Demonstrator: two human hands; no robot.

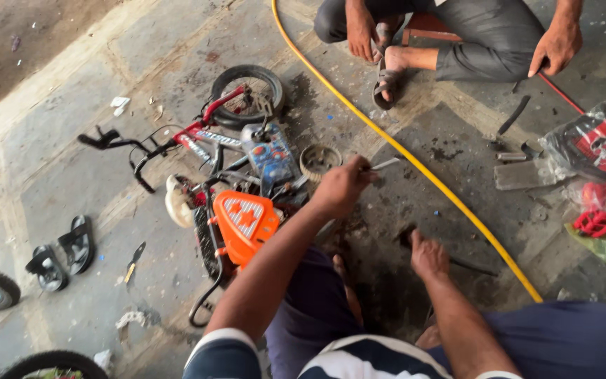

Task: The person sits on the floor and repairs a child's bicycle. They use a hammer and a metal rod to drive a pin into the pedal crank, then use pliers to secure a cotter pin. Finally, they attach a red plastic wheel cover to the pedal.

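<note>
I see my left hand (pixel 341 186) pinching a thin metal tool (pixel 385 165), small red bicycle (pixel 208 137) just beside it, my right hand (pixel 428 256) spread flat on the dirty floor (pixel 450 133), yellow hose (pixel 415 165) between the hands.

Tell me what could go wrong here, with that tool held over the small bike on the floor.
The left hand holds a thin metal tool near the bike's small wheel; a slip might jab fingers. The right hand presses on the greasy floor and could slide. The yellow hose running between both people might snag a foot.
</note>
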